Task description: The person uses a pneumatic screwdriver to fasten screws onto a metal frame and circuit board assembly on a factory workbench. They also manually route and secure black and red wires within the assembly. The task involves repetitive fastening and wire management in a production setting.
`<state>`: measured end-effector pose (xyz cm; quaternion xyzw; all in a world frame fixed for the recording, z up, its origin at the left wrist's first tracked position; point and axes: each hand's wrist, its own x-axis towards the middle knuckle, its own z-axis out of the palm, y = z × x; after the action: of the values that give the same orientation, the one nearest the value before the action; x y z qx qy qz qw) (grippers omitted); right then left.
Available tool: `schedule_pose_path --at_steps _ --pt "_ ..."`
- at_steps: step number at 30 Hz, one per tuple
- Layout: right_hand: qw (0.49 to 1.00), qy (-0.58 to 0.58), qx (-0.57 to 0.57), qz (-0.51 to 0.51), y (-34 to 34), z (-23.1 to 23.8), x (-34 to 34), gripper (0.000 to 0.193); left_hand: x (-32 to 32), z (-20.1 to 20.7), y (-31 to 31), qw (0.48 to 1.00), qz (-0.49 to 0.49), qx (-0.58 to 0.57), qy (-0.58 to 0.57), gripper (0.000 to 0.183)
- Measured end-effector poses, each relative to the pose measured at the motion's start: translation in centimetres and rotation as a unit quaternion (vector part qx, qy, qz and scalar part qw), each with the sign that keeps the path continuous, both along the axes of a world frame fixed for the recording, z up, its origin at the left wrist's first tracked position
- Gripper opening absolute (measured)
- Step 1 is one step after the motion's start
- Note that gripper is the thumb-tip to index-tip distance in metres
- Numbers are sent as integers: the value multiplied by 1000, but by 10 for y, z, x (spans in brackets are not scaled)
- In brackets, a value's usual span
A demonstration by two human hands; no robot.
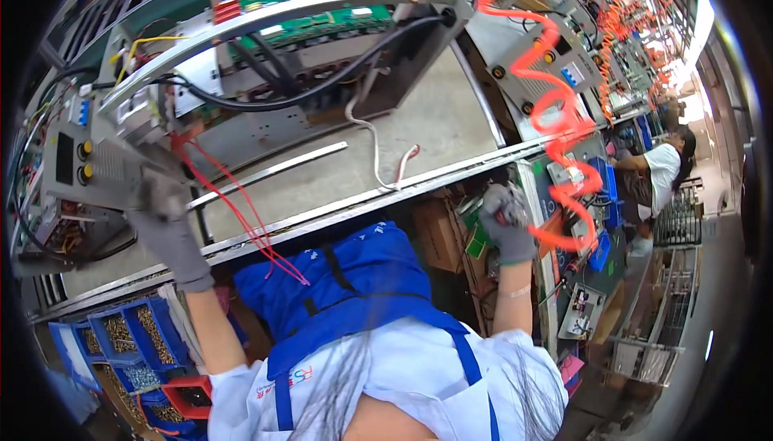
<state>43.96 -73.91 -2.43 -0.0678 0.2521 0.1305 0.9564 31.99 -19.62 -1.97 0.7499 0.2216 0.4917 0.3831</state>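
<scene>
My left hand (pixel 165 215), in a grey glove, is against the grey front panel (pixel 105 169) of an open electrical unit. Blur hides how its fingers lie. Two yellow-black knobs (pixel 85 163) and a dark display window (pixel 64 157) show on that panel. Thin red wires (pixel 241 199) hang from the unit beside this hand, down over my blue apron (pixel 354 280). Off to the right, past the bench edge, my gloved right hand (pixel 507 219) is closed around a silvery metallic tool (pixel 506 202). The orange coiled hose (pixel 555 115) runs down to this hand; the tool's exact kind is unclear.
A green circuit board (pixel 322 22) and a thick black cable (pixel 298 103) sit in the unit's frame. On the bench lie a metal strip (pixel 278 169) and a white cord (pixel 374 147). Blue screw bins (pixel 133 324) stand lower left. A person (pixel 664 167) works at far right.
</scene>
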Motion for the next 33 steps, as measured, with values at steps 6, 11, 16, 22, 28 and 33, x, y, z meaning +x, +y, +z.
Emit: schedule_pose_path --at_steps 6,11,16,22,28,33 --pt "988 46 -150 -14 -51 -68 67 22 31 -34 -59 883 -233 -288 289 43" --pt "986 73 -145 -31 -76 -85 87 22 80 -30 -95 708 -495 -503 33 30" --pt "998 -7 -66 11 -82 -106 78 21 146 -53 -141 699 -330 -606 -185 23" --pt "989 120 -81 10 -38 -102 14 51 113 -72 -140 844 -226 -484 50 31" --pt "897 -185 -302 267 88 -3 -21 50 37 -49 -79 924 -64 87 366 24" --pt "589 -509 -625 55 182 101 28 39 27 -74 -28 883 -43 212 417 20"
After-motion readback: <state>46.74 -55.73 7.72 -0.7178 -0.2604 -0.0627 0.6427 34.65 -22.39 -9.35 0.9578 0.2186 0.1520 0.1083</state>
